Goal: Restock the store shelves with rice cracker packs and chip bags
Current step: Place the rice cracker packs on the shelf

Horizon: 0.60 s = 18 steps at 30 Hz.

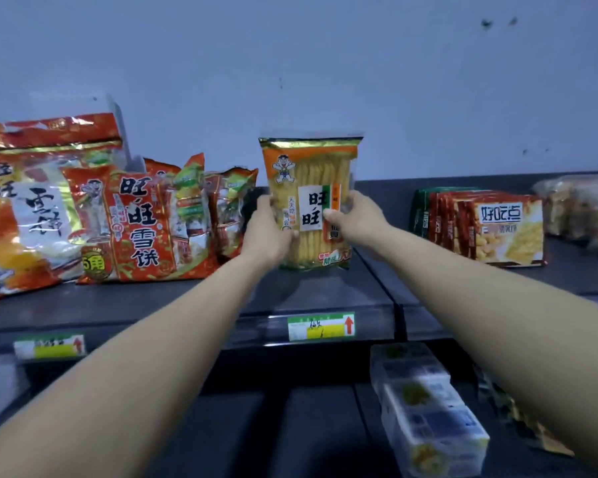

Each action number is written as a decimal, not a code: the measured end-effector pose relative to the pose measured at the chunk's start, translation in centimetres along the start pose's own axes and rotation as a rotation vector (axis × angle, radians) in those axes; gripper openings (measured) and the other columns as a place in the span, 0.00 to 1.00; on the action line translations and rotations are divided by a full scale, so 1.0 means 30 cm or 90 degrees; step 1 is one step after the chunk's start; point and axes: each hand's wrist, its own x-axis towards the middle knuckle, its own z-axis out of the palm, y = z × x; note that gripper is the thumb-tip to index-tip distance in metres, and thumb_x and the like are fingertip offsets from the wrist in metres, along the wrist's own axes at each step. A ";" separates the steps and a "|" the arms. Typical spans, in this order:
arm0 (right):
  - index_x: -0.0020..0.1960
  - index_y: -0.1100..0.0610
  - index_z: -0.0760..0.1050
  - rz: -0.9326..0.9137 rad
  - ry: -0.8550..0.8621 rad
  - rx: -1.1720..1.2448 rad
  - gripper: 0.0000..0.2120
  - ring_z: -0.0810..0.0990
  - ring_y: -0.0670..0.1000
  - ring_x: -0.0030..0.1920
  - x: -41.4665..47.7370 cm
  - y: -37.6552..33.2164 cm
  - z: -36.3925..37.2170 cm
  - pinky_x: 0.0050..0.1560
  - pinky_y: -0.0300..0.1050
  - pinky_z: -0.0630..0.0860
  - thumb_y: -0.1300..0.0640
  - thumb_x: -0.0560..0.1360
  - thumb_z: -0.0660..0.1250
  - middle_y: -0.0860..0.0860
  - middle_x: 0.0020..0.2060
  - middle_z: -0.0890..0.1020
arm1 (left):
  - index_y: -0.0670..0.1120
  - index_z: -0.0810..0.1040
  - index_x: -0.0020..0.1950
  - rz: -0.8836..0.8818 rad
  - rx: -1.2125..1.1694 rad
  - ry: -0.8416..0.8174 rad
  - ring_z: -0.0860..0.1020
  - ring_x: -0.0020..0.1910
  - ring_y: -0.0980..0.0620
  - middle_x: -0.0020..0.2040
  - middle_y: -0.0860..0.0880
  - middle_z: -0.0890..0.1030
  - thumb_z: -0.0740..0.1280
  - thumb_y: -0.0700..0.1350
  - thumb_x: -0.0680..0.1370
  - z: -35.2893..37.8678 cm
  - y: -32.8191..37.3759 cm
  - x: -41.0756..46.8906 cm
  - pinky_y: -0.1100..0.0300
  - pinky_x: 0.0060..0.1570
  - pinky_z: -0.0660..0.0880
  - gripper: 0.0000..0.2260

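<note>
Both hands clamp the upright rice cracker pack [311, 205] above the shelf [325, 291]: left hand [268, 232] and right hand [354, 215] at mid-height edges. Light, crinkly, brittle inside; gentle side squeeze probably suits.

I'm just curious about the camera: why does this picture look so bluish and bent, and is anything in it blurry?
Head view: dim, cool light tints the wall blue; the wide lens bows the shelf edge and stretches the forearms. The cracker pack, held by the left hand and right hand, reads fairly sharp; the white boxes below and the bags far right are smeared.
</note>
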 end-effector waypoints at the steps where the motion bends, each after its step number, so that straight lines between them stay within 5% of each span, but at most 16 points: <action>1: 0.67 0.58 0.69 0.018 -0.011 -0.007 0.20 0.79 0.56 0.58 0.034 0.037 0.014 0.60 0.55 0.76 0.57 0.77 0.66 0.54 0.60 0.79 | 0.43 0.64 0.68 -0.015 0.000 0.000 0.76 0.58 0.47 0.61 0.45 0.77 0.68 0.36 0.75 0.031 -0.027 0.023 0.56 0.53 0.73 0.23; 8: 0.58 0.58 0.74 0.085 -0.061 -0.088 0.13 0.79 0.56 0.56 0.176 0.223 0.064 0.58 0.48 0.75 0.65 0.74 0.66 0.55 0.55 0.81 | 0.41 0.60 0.72 -0.094 -0.027 -0.049 0.76 0.56 0.49 0.64 0.44 0.76 0.70 0.32 0.73 0.144 -0.105 0.138 0.52 0.60 0.75 0.31; 12: 0.60 0.60 0.72 0.099 -0.060 -0.106 0.14 0.78 0.56 0.55 0.206 0.265 0.075 0.55 0.46 0.75 0.64 0.74 0.64 0.55 0.56 0.80 | 0.45 0.61 0.74 -0.117 -0.011 -0.058 0.77 0.61 0.45 0.64 0.45 0.77 0.71 0.34 0.72 0.173 -0.125 0.167 0.48 0.64 0.73 0.34; 18: 0.64 0.61 0.67 0.066 0.034 -0.200 0.20 0.73 0.60 0.62 0.177 0.270 0.086 0.56 0.50 0.73 0.62 0.73 0.66 0.58 0.61 0.76 | 0.44 0.64 0.72 -0.110 -0.006 -0.025 0.76 0.55 0.49 0.61 0.46 0.77 0.71 0.35 0.73 0.159 -0.124 0.149 0.54 0.59 0.75 0.30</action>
